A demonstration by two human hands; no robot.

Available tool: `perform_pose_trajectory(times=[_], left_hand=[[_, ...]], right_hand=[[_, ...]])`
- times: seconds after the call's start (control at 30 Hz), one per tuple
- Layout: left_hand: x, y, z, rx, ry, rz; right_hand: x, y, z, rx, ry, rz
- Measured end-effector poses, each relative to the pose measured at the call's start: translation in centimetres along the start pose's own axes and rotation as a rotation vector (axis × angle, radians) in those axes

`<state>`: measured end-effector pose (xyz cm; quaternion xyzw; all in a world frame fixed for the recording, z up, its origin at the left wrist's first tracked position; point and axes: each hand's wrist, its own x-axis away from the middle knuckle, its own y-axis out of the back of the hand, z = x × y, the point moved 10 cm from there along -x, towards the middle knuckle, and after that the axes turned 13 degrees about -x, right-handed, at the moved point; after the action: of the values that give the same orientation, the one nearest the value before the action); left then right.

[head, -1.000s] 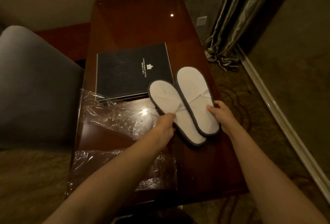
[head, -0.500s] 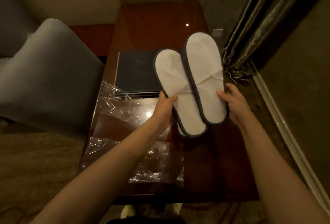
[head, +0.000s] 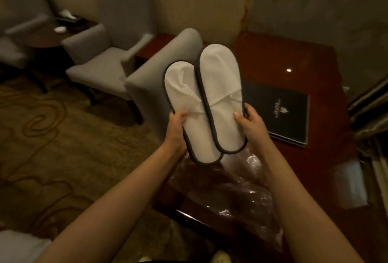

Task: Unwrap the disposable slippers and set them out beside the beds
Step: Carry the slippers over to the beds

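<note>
Two flat white disposable slippers with dark edging are held up in the air, side by side and overlapping, toes pointing away from me. My left hand [head: 177, 128] grips the left slipper [head: 184, 99] at its outer edge near the heel, thumb on top. My right hand [head: 249, 124] grips the right slipper [head: 220, 86] at its outer edge, thumb on top. Crumpled clear plastic wrappers [head: 237, 195] lie on the dark wooden desk [head: 294, 57] below the slippers.
A black hotel folder [head: 285, 111] lies on the desk to the right. A grey chair back [head: 147, 86] stands against the desk's left side, a grey armchair [head: 105, 53] and a low table [head: 48, 36] beyond it. Patterned carpet [head: 52, 147] spreads left. Curtains [head: 369, 103] hang at right.
Both hands lifted the slippers off the desk and raised them. My view swung left, bringing the armchairs and the carpet into sight.
</note>
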<state>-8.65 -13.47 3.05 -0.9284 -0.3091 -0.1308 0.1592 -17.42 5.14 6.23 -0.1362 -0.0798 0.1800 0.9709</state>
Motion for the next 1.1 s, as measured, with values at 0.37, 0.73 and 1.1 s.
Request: perform_pose_trajectory(times=[0.37,0.73,1.1], left_hand=[[-1.8,30.6,-3.9,-0.022,-0.019,-0.365],[-1.3,52.7,-5.9,-0.065,0.032,-0.688],[-9.9,64.0,-7.6,-0.044,0.067,-0.882]], right_hand=[[0.0,-27.7,-12.4,0.055,-0.167,0.291],[-1.8,-47.6,-23.0,0.260,-0.326,0.474],[-10.7,-61.2,-31.1,0.287,-0.476,0.637]])
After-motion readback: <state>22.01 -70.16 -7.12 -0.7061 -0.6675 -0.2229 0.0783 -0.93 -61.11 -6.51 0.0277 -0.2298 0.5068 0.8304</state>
